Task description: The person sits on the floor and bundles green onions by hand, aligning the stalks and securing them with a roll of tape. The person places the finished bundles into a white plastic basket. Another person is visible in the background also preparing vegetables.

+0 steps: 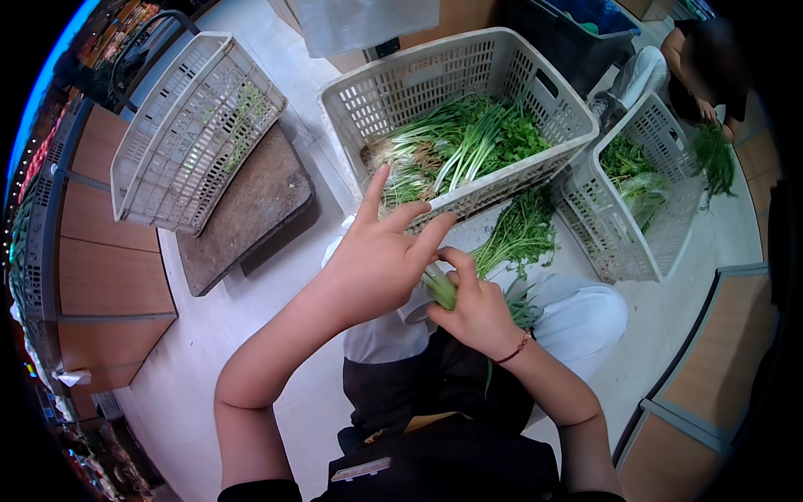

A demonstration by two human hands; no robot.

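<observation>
My right hand (480,314), with a braided bracelet at its wrist, holds a bunch of green onions (442,288) above my lap; their leaves (522,305) stick out past the hand. My left hand (382,263) is spread over the stalk end, fingers apart; whether its thumb touches the bunch is hidden. A roll of clear or white tape (416,309) appears partly behind the left hand. Beyond my hands stands a large white plastic crate (326,103) holding green onions (467,147) with roots and leafy herbs (524,135). Loose leafy herbs (517,232) lie on the floor before the crate.
At left, a white crate (188,135) rests tilted on a worn flat platform (251,207). At right stands a crate (680,245) of bagged greens; behind it a co-worker (674,75) holds feathery greens (714,157). A dark bin (564,47) stands behind. Wooden cabinets line both sides.
</observation>
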